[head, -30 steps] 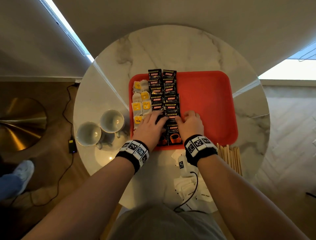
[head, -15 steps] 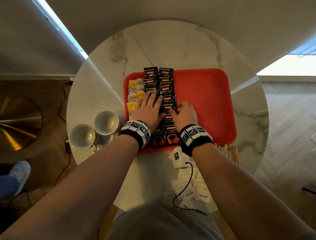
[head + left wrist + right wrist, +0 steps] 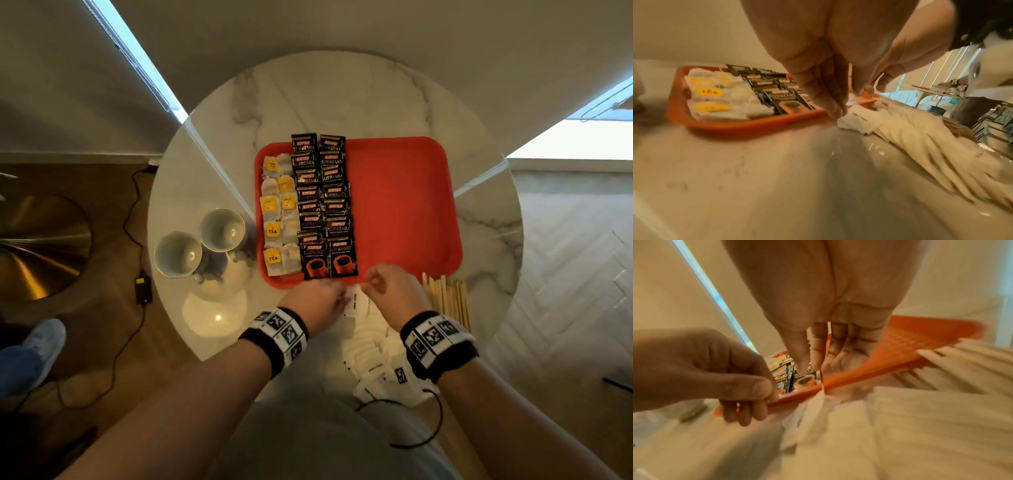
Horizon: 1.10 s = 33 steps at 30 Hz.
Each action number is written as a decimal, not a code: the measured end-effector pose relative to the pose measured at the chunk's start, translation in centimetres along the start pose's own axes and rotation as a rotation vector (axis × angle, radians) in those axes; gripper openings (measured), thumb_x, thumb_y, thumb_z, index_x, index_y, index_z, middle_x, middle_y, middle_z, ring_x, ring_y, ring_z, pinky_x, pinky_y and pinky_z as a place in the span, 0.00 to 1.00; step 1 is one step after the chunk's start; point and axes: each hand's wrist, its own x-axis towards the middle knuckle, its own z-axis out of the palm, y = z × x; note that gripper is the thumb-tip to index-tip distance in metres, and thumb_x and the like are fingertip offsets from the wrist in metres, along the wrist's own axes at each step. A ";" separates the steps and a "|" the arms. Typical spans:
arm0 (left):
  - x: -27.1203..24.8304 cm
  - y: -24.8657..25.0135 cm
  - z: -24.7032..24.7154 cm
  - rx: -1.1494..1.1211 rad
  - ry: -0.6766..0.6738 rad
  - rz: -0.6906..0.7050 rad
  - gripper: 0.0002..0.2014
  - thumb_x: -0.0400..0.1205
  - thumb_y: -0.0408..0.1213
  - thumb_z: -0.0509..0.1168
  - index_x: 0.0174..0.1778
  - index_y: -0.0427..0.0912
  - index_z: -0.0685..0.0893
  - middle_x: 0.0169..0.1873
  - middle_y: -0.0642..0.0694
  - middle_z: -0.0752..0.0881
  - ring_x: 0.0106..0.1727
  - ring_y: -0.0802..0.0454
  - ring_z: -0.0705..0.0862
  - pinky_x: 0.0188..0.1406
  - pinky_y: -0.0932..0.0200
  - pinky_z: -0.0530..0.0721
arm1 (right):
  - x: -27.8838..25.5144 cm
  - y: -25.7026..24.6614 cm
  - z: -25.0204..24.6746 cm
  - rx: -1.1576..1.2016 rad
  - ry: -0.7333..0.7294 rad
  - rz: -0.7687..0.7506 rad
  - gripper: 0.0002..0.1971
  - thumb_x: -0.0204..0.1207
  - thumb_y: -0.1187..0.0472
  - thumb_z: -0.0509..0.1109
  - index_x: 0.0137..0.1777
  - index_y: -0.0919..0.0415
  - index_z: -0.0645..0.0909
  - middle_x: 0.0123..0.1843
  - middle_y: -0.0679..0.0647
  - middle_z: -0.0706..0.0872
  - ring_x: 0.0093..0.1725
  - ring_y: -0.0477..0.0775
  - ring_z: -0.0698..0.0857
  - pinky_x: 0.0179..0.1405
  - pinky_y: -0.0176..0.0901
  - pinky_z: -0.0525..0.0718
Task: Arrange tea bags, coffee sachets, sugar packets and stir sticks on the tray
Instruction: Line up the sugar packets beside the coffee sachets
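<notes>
A red tray (image 3: 404,205) on the round marble table carries tea bags (image 3: 277,219) in its left columns and two rows of black coffee sachets (image 3: 323,205) beside them. White sugar packets (image 3: 373,349) lie heaped on the table in front of the tray, and wooden stir sticks (image 3: 448,298) lie to their right. Both hands hover at the tray's near edge. My left hand (image 3: 339,299) pinches the left edge of one sugar packet (image 3: 356,303). My right hand (image 3: 370,287) has thumb and index tip together at that packet's top; its grip is unclear.
Two empty white cups (image 3: 222,229) stand on the table left of the tray. The tray's right half is bare red plastic. A black cable and charger (image 3: 144,291) lie on the wooden floor at the left, near someone's shoe (image 3: 44,342).
Both hands have come off the coffee sachets and drawn back toward me to the sugar packet heap. The left hand now has one packet between its fingers.
</notes>
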 end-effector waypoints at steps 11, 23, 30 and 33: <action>1.2 4.0 3.7 -0.159 0.001 -0.486 0.27 0.85 0.60 0.60 0.70 0.42 0.73 0.62 0.38 0.83 0.62 0.37 0.85 0.57 0.45 0.84 | -2.0 2.7 2.2 -0.432 -0.125 -0.133 0.20 0.82 0.50 0.70 0.73 0.49 0.77 0.72 0.49 0.77 0.76 0.58 0.67 0.73 0.54 0.68; -0.9 3.0 5.6 -0.513 0.189 -0.529 0.10 0.77 0.42 0.75 0.50 0.53 0.81 0.48 0.46 0.86 0.49 0.46 0.85 0.51 0.49 0.88 | -2.9 2.8 -0.5 -0.146 -0.218 -0.124 0.15 0.87 0.54 0.66 0.71 0.53 0.80 0.68 0.53 0.80 0.69 0.57 0.78 0.69 0.48 0.75; -3.0 2.7 4.3 -0.754 0.374 -0.521 0.07 0.85 0.45 0.66 0.58 0.53 0.80 0.45 0.53 0.85 0.48 0.49 0.84 0.52 0.52 0.82 | -1.9 3.1 -1.6 0.074 -0.160 -0.164 0.09 0.87 0.53 0.66 0.65 0.47 0.80 0.53 0.49 0.89 0.42 0.46 0.85 0.37 0.38 0.78; -2.8 2.9 3.5 -0.952 0.455 -0.547 0.06 0.85 0.39 0.63 0.56 0.52 0.78 0.48 0.50 0.85 0.52 0.45 0.86 0.53 0.40 0.90 | -1.6 2.9 -2.3 0.172 -0.125 -0.174 0.09 0.86 0.54 0.67 0.64 0.48 0.81 0.55 0.48 0.90 0.51 0.51 0.88 0.53 0.46 0.83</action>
